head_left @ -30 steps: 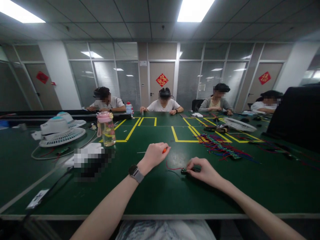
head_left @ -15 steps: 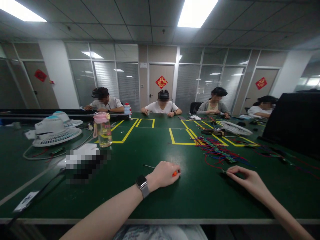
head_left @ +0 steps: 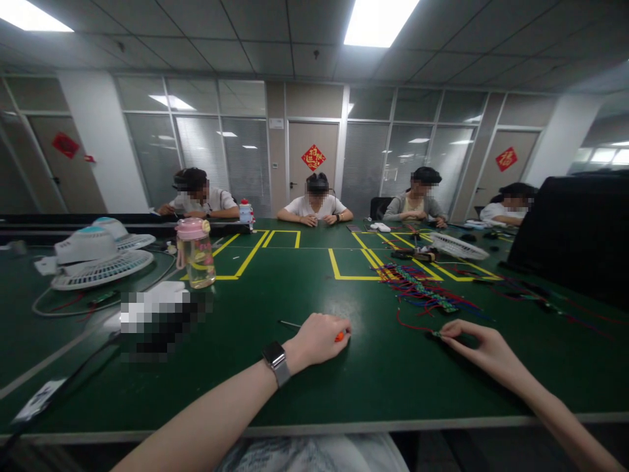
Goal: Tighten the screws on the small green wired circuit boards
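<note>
As we look along the dark green surface from its left end, we find two white plastic fans with slotted round guards lying close together. Next comes a clear drinking bottle with a pink lid, upright beside a strip of yellow tape.

Our left hand, with a black-faced smartwatch on its wrist, rests near the middle. Its fingers curl around a slim tool with an orange handle; the thin metal shaft points away to the left. We cannot see the whole grip from here.

Farther right, a thin red wire trails leftward from a small green circuit board, just on the near side of a long row of green boards with red and blue wires. Our right hand pinches that small board between thumb and fingertips; we cannot tell whether it touches the surface.

Compared with a second ago, the board sits farther right, well apart from the tool and near the row. We judge that this parts the two held things, so they are not being worked together now.
</note>
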Demonstrator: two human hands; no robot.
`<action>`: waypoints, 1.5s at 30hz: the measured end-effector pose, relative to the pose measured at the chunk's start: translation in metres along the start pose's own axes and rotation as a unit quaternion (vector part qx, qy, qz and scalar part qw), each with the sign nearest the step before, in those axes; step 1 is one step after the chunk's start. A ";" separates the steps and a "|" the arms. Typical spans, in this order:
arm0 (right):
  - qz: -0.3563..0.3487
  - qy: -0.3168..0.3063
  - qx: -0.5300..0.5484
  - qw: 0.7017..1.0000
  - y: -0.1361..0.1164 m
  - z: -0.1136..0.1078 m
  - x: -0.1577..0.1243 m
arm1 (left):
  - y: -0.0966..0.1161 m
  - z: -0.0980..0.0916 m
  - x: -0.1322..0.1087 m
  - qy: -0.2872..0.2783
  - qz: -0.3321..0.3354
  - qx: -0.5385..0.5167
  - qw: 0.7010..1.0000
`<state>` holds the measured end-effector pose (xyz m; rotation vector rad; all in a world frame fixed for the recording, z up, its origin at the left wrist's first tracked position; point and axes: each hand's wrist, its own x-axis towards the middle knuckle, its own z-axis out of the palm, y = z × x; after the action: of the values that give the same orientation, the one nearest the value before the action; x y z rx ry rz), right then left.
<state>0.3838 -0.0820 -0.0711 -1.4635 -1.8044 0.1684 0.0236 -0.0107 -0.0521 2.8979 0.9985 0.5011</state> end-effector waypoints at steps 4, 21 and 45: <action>-0.014 0.005 -0.005 1.000 -0.005 0.001 0.002 | -0.001 0.001 0.000 0.009 0.009 0.004 1.000; -0.033 -0.034 -0.035 0.998 0.005 -0.002 0.002 | -0.003 0.004 0.001 0.003 0.005 0.011 1.000; 0.099 -0.063 -0.381 0.917 0.035 -0.013 0.005 | -0.002 0.002 -0.001 0.012 0.016 0.014 1.000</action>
<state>0.4190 -0.0713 -0.0791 -2.2161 -1.9188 -0.4013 0.0219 -0.0096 -0.0546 2.9441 0.9708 0.5298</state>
